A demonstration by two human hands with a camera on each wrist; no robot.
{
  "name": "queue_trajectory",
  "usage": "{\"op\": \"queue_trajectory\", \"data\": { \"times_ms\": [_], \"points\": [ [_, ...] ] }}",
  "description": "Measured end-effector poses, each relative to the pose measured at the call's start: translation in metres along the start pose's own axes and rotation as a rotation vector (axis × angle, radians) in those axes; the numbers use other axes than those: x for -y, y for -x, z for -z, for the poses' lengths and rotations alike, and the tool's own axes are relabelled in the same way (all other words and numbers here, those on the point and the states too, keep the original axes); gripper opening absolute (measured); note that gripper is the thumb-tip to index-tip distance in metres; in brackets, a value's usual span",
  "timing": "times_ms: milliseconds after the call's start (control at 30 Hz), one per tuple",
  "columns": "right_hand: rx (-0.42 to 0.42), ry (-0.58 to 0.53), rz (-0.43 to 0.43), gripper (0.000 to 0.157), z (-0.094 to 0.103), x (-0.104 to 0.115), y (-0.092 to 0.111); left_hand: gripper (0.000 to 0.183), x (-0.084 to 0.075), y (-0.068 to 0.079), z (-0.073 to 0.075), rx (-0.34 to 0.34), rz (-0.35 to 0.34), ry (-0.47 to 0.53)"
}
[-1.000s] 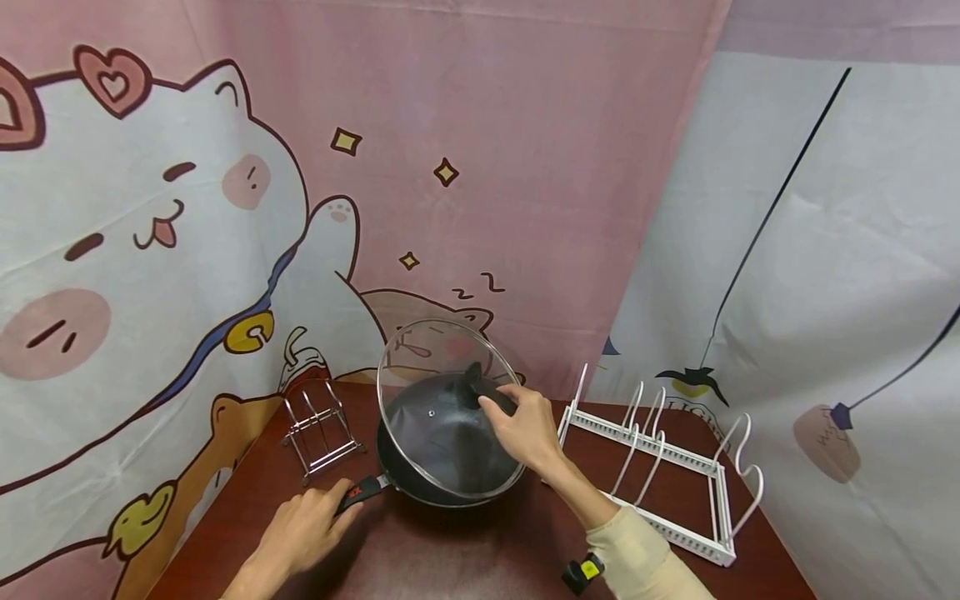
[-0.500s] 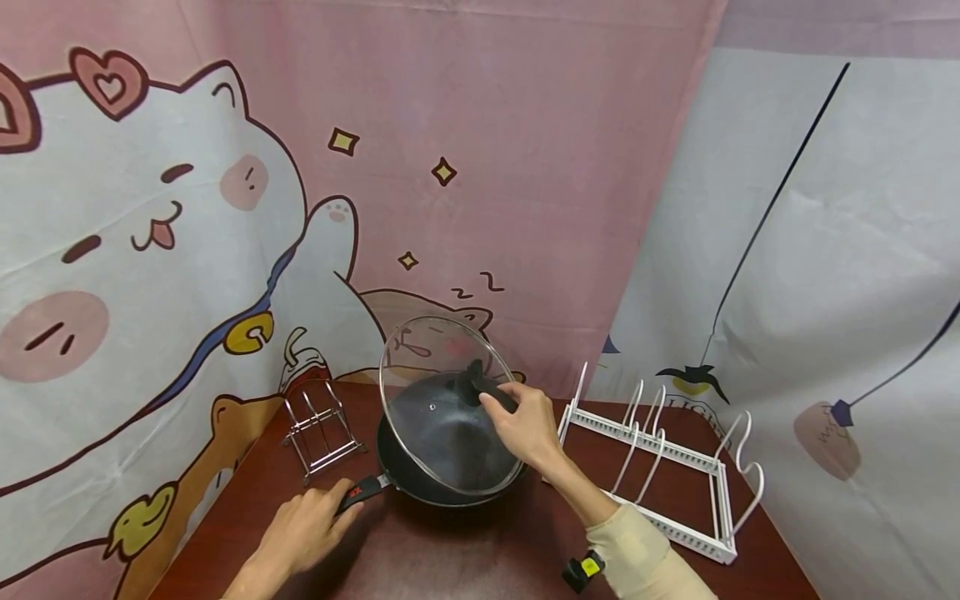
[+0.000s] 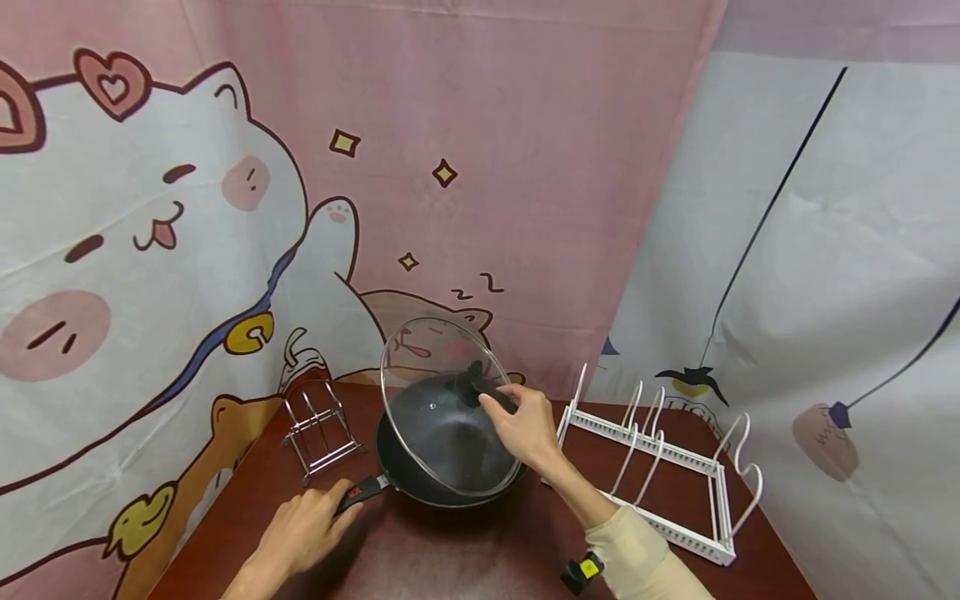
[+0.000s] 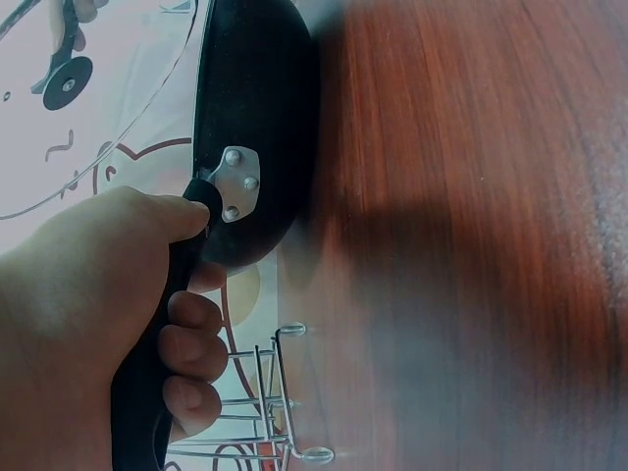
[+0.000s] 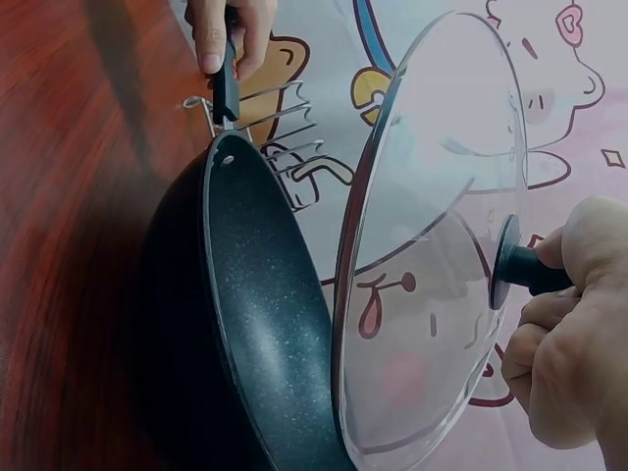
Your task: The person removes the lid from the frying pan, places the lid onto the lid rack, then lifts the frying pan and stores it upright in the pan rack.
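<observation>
One cream sleeve (image 3: 645,554) was noted at the near edge, with a black device (image 3: 581,573) bearing a yellow patch beside its cuff. Bare reddish-brown wood was seen on the near part of the table (image 3: 450,562). At the near left, the pan handle (image 3: 362,492), black and marked in red, was found firmly gripped by the left hand (image 3: 303,521); its fingers were wrapped round the underside and its thumb was laid along the top, near a riveted metal bracket (image 4: 237,183). The dark pan (image 5: 260,285) was observed upright at the middle of the table, its speckled interior partly exposed. Above it, the black knob (image 5: 535,272) of a clear glass lid (image 3: 448,410) was held by the right hand (image 3: 531,427), the fingers and thumb being clamped about it. The lid was steeply tilted over the pan, its lower edge beside the pan's rim; whether the two were touching could not be determined. To the left of the pan, a small chromed wire rack (image 3: 324,429) was recorded, well apart from it. To the right, a larger white rack (image 3: 652,479) with upright loops was located. Behind everything, a pink and white cloth (image 3: 540,167) was hung, printed with cartoon animals.
</observation>
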State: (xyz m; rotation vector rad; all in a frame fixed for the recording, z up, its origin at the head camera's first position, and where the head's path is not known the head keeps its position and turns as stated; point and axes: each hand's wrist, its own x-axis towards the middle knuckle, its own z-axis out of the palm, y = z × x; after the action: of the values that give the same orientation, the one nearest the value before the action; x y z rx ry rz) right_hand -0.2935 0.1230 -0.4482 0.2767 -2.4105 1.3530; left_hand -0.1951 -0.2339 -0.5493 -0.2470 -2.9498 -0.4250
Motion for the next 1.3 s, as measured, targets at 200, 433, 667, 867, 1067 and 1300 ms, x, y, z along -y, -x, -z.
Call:
{"op": "queue_trajectory", "data": {
  "times_ms": [200,433,667,867,1067,1300],
  "points": [
    [0.014,0.001,-0.022,0.034,0.0009,-0.0009,0.0008,0.02,0.0005,0.0011,-0.0018,0.005,0.004,0.001],
    [0.028,-0.037,-0.038,0.037,0.0013,-0.0018,0.0008,0.02,0.0003,0.0013,-0.0009,0.016,0.014,0.011],
    [0.037,-0.05,-0.045,0.037,0.0022,-0.0003,0.0007,0.019,-0.0003,0.0014,0.0003,0.017,0.016,0.011],
    [0.048,-0.068,-0.062,0.035,0.0034,-0.0012,0.0001,0.019,0.0001,0.0014,0.0016,-0.002,-0.001,-0.007],
    [0.067,-0.114,-0.088,0.033,0.0057,-0.0006,-0.0009,0.02,0.0003,0.0008,0.0014,-0.003,-0.004,-0.021],
    [0.076,-0.122,-0.102,0.034,0.007,-0.0009,-0.0008,0.02,-0.0015,0.0,0.0022,-0.001,-0.006,-0.022]
  ]
}}
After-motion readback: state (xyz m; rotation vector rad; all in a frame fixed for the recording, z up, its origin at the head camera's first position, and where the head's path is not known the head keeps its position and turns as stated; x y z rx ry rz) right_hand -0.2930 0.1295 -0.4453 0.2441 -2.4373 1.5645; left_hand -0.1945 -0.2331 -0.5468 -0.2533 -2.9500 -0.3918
